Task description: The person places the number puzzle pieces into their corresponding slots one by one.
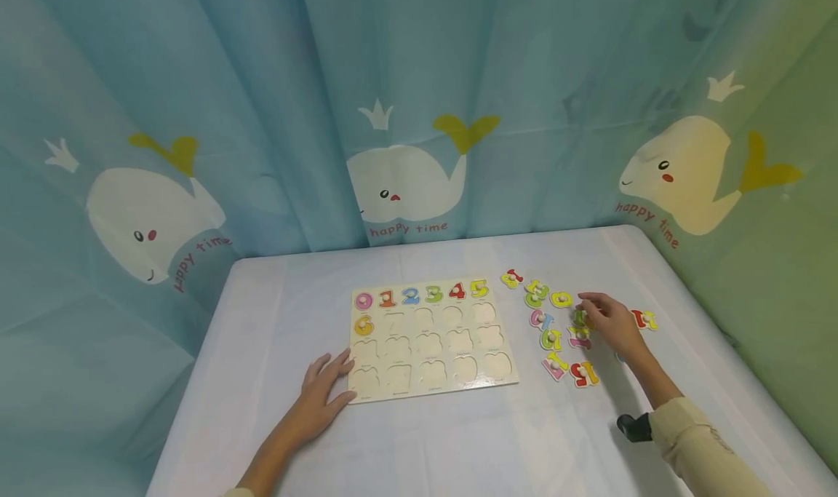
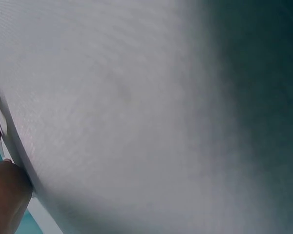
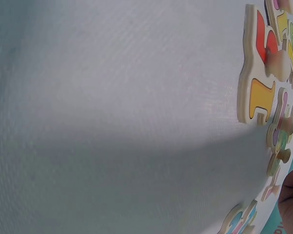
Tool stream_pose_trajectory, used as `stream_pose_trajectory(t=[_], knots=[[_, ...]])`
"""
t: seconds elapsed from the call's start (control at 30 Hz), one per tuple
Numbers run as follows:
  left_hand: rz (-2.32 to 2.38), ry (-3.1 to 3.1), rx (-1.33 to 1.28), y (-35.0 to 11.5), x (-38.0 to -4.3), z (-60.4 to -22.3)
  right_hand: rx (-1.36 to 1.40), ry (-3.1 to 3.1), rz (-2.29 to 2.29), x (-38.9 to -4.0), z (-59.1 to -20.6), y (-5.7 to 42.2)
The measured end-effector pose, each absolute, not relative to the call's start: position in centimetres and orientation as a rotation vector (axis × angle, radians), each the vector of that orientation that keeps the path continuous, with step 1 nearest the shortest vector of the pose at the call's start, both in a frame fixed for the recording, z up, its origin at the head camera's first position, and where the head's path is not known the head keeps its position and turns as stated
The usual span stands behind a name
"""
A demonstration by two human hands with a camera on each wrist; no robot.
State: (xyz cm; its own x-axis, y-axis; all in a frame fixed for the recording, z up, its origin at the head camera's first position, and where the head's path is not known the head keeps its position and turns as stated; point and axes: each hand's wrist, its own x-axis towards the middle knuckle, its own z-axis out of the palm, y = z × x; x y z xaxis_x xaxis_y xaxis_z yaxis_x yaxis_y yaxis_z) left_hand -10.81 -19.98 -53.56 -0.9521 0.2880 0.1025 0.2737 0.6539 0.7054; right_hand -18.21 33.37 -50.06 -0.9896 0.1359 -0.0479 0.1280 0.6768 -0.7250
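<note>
A pale wooden number board lies on the table, with numerals 0 to 5 along its top row and an orange 6 starting the second row. My left hand rests at the board's left edge, fingers spread and touching it. My right hand hovers among loose number pieces on the right, its fingertips over a green piece that it partly hides. No piece shows plainly between its fingers. Close by are a yellow 0-shaped piece and a pink-and-green piece. The right wrist view catches only part of this hand.
More knobbed pieces lie around, including a red-and-yellow 15, a pink-and-yellow one and a red-and-yellow one right of the hand. A bluish piece sits by the right wrist. Whale-printed curtains hang behind the white table.
</note>
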Motion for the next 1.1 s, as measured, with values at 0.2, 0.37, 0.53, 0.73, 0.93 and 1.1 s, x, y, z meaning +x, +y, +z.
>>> stream_pose_trajectory(t=[0.2,0.37,0.53,0.73,0.93,1.1], knots=[[1.211,2.804,0.459,-19.9,-10.1,-54.4,-0.241,-2.877,1.259,-17.4,-50.6,33.5],[1.203,2.799,0.434,-19.8,-10.0,-54.6,-0.218,-2.839,1.256,-17.5,-50.9,33.6],[1.195,2.81,0.408,-19.8,-10.2,-54.2,-0.188,-2.827,1.27,-17.9,-50.6,33.3],[1.188,2.822,0.428,-19.8,-10.4,-53.6,-0.244,-2.859,1.327,-18.0,-50.4,32.9],[1.193,2.825,0.436,-19.8,-10.6,-53.2,-0.261,-2.878,1.28,-17.9,-50.5,32.9],[1.181,2.832,0.436,-19.9,-10.7,-53.1,-0.277,-2.883,1.265,-17.8,-50.4,33.3]])
